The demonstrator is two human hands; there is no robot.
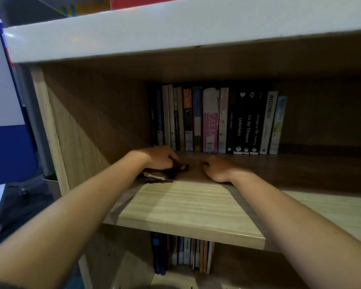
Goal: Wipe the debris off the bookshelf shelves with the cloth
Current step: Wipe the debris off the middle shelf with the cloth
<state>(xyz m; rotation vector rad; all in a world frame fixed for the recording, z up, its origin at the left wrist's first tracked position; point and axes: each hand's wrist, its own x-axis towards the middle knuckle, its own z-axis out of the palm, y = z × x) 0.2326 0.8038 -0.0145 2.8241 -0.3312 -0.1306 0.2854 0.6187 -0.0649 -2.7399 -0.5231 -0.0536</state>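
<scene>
We see the dark cloth crumpled on the middle shelf of the bookshelf, near its left wall. The left hand lies on the cloth, its grip pinching the folds. Just beside it the right hand rests on the wood, fingers curled in, nothing visible in its grip. Behind both hands stands a row of books; we read "INVESTING 101", "Go the Distance" and "Unbirthday" on the spines. The shelf's pale wood is lit in front and shadowed further back. Below, more books stand upright. A white top board caps the unit. At left we see a blue and white panel and a small plant.
</scene>
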